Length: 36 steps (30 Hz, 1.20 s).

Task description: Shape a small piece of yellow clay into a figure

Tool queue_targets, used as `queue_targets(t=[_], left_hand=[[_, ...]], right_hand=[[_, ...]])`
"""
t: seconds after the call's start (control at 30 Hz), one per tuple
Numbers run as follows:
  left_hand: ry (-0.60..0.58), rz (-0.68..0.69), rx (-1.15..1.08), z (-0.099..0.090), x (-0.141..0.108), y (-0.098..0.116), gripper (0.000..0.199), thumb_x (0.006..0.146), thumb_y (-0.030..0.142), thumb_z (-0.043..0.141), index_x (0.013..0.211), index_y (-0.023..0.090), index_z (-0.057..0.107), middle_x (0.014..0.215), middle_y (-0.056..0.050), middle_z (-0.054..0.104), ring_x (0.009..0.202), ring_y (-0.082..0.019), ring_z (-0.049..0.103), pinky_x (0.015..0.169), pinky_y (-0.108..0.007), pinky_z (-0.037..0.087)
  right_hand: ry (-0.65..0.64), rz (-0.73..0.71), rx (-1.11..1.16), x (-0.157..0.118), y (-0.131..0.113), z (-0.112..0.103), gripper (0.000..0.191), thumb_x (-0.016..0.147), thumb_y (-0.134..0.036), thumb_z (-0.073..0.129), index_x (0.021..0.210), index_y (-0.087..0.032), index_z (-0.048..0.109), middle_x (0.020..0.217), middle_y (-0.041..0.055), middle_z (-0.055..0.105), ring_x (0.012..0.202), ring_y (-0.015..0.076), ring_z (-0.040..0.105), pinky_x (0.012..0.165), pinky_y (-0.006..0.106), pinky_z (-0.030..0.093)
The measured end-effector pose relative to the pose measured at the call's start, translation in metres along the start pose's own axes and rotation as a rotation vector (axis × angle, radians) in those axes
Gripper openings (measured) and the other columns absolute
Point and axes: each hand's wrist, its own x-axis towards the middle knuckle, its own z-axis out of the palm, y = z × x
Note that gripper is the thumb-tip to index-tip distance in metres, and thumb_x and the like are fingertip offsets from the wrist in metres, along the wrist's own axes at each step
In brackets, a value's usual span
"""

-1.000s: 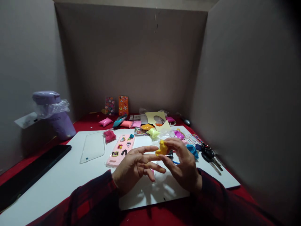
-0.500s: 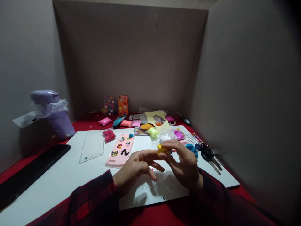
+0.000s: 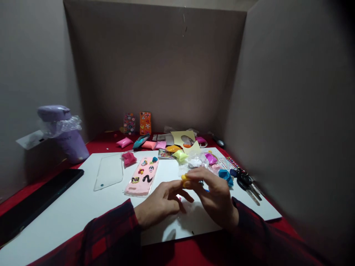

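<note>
A small piece of yellow clay is pinched between the thumb and fingers of my right hand. The index fingertip of my left hand reaches the yellow piece from the left, while its other fingers are spread apart. Both hands are above the white board. To their left lies a pink phone case decorated with small clay shapes, a black squiggle among them. Farther left is a clear phone case. A packet of red clay lies between the two cases.
A purple bottle and a black phone stand and lie at the left. Clay packets and yellow paper are behind my hands. Scissors lie at the right, near a blue packet.
My right hand has moved slightly left with the yellow piece, and its fingers now cover more of it. My left hand's lower fingers have curled a little.
</note>
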Motion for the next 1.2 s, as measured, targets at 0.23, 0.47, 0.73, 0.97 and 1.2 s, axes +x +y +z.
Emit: queue_targets(t=[0.23, 0.47, 0.73, 0.97, 1.2], left_hand=[[0.033, 0.028, -0.163, -0.0013, 0.0011, -0.0032, 0.067, 0.048, 0.002, 0.043, 0.110, 0.017, 0.062, 0.114, -0.010, 0.060, 0.095, -0.023, 0.058, 0.072, -0.032, 0.047], [0.147, -0.004, -0.507, -0.0072, 0.0008, -0.0016, 0.053, 0.065, 0.007, 0.046, 0.117, 0.010, 0.054, 0.120, -0.016, 0.057, 0.109, -0.029, 0.054, 0.098, -0.045, 0.034], [0.109, -0.048, -0.661, -0.0078, 0.0003, -0.0001, 0.057, 0.073, 0.020, 0.044, 0.129, 0.007, 0.041, 0.120, -0.018, 0.057, 0.107, -0.025, 0.054, 0.101, -0.043, 0.029], [0.033, -0.077, -0.711, -0.0085, -0.0014, 0.0014, 0.059, 0.078, 0.030, 0.042, 0.134, 0.009, 0.036, 0.115, -0.019, 0.059, 0.107, -0.026, 0.053, 0.097, -0.042, 0.029], [0.115, -0.068, -0.524, -0.0073, -0.0039, -0.0014, 0.061, 0.084, 0.043, 0.038, 0.138, 0.017, 0.030, 0.122, -0.015, 0.058, 0.101, -0.025, 0.056, 0.100, -0.046, 0.026]], right_hand=[[0.068, 0.048, 0.057, -0.0063, 0.0037, -0.0042, 0.022, 0.088, -0.012, 0.052, 0.109, -0.018, 0.056, 0.101, 0.0080, 0.057, 0.095, 0.0208, 0.056, 0.081, 0.036, 0.048], [0.199, 0.023, -0.035, -0.0056, 0.0015, -0.0044, 0.028, 0.086, -0.009, 0.053, 0.113, -0.019, 0.053, 0.105, 0.0091, 0.055, 0.096, 0.0213, 0.054, 0.081, 0.038, 0.046], [0.011, -0.125, -0.232, 0.0007, 0.0077, -0.0051, 0.021, 0.082, -0.007, 0.058, 0.097, -0.022, 0.061, 0.091, 0.0031, 0.066, 0.083, 0.0190, 0.060, 0.080, 0.040, 0.045], [0.119, 0.113, -0.114, -0.0035, 0.0080, -0.0039, 0.018, 0.085, -0.014, 0.058, 0.102, -0.021, 0.060, 0.090, 0.0042, 0.062, 0.082, 0.0189, 0.056, 0.073, 0.036, 0.046], [0.116, -0.035, -0.131, -0.0035, 0.0022, -0.0044, 0.026, 0.085, -0.009, 0.055, 0.108, -0.021, 0.056, 0.097, 0.0054, 0.060, 0.090, 0.0204, 0.055, 0.081, 0.039, 0.044]])
